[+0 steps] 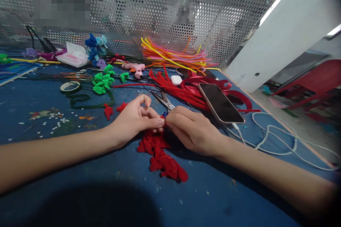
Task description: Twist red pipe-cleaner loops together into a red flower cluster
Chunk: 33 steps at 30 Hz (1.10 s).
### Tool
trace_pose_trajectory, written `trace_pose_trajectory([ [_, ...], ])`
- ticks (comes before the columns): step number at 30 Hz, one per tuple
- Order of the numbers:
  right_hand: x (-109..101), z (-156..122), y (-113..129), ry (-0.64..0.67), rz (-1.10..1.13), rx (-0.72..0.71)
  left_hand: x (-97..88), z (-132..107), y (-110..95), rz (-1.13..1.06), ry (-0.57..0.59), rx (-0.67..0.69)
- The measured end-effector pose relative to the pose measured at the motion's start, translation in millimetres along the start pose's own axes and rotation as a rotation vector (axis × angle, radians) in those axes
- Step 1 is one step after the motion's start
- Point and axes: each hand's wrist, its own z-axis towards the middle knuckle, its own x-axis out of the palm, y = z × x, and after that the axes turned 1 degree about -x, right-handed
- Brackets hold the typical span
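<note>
My left hand (138,115) and my right hand (193,127) meet over the table, fingertips almost touching. Between them is a small red pipe-cleaner piece (163,117), mostly covered by the fingers. Thumb and fingers of each hand are pinched together on it. Below lies a pile of red fuzzy pipe-cleaner shapes (167,165), some bent into petal-like loops. Two similar red pieces (108,112) rest left of my left hand. A pair of scissors (167,103) lies just beyond my fingers, its handles partly hidden by my right hand.
Red pipe cleaners (183,93), a red ribbon (226,85) and a phone (221,103) with a white cable (266,136) lie right. Behind are a pink glue gun (137,69) and colourful stems (173,56). Left are green fuzzy flowers (102,81), tape (70,86) and white beads (58,120).
</note>
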Motion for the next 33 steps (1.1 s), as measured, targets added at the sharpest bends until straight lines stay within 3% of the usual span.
trace_pose_trajectory([
  [2, -2, 3, 7, -0.022, 0.141, 0.137, 1.8, -1, -2, 0.057, -0.025, 0.050],
  [5, -7, 9, 18, 0.004, 0.413, 0.454, 2.8, -6, -5, 0.235, -0.111, 0.208],
  [8, -9, 14, 26, 0.073, 0.895, 0.808, -2.4, -14, -9, 0.484, -0.123, 0.364],
  [10, -9, 17, 30, 0.112, 1.246, 0.987, -7.9, -17, -10, 0.595, -0.069, 0.377],
  [12, -9, 20, 31, 0.154, 1.501, 1.093, -11.5, -18, -10, 0.655, -0.013, 0.349],
  [14, -9, 21, 28, 0.181, 1.587, 1.114, -11.1, -16, -11, 0.710, -0.035, 0.345],
  [17, -15, 16, 17, 0.098, 1.300, 1.013, -6.2, -13, -13, 0.701, -0.157, 0.340],
  [21, -23, -2, 4, 0.004, 0.491, 0.709, -6.2, -11, -16, 0.553, -0.193, 0.200],
  [24, -20, -10, 10, 0.115, 0.004, 0.605, -11.7, -12, -17, 0.432, -0.212, 0.083],
  [28, -10, 0, 27, 0.333, -0.451, 0.614, -17.6, -20, -15, 0.230, -0.331, 0.011],
  [30, -10, 9, 30, 0.451, -0.540, 0.686, -20.7, -28, -14, 0.146, -0.382, -0.014],
  [33, -14, 16, 22, 0.597, -0.479, 0.805, -28.9, -43, -13, 0.113, -0.432, -0.031],
])
